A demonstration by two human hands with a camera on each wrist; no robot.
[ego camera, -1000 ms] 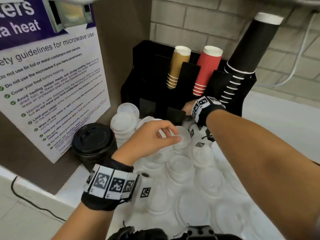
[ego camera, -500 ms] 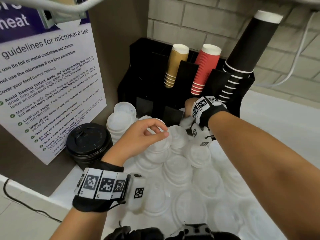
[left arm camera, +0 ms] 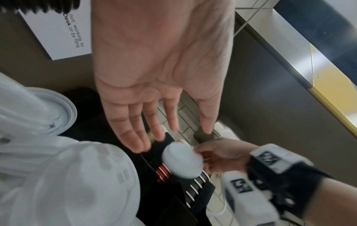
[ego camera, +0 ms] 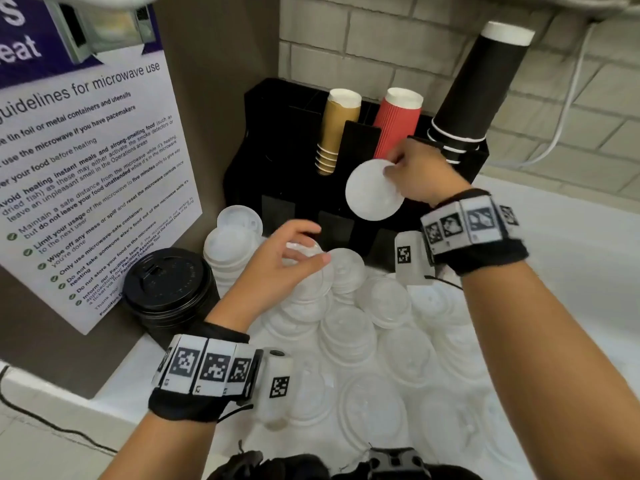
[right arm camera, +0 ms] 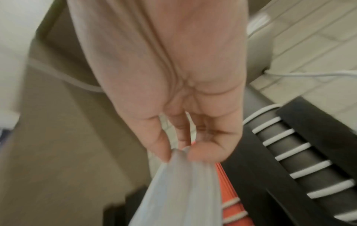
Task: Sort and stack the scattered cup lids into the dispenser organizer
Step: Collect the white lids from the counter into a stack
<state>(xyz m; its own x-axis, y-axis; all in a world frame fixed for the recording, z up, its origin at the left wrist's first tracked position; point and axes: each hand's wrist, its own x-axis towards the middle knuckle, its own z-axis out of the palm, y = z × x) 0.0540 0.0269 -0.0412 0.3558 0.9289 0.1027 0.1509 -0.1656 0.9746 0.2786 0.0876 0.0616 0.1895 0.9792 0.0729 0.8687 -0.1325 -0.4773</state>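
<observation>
Many translucent white lids (ego camera: 346, 327) lie scattered and in low stacks on the white counter before the black organizer (ego camera: 277, 133). My right hand (ego camera: 391, 168) pinches one white lid (ego camera: 374, 192) by its rim and holds it in the air in front of the organizer, just below the red cups (ego camera: 398, 123). The right wrist view shows the same pinch (right arm camera: 179, 152) on the lid (right arm camera: 179, 191). My left hand (ego camera: 311, 247) hovers over the far end of the pile with fingers relaxed; its palm (left arm camera: 154, 76) holds nothing.
Tan cups (ego camera: 337, 129), red cups and tall black cups (ego camera: 478, 88) stand in the organizer's back slots. A stack of black lids (ego camera: 166, 282) and a taller stack of white lids (ego camera: 228, 244) sit at the left by a poster (ego camera: 86, 168). A brick wall stands behind.
My right hand has risen from the organizer's base with a white lid pinched in it. My left hand has stayed over the pile and its fingers have opened.
</observation>
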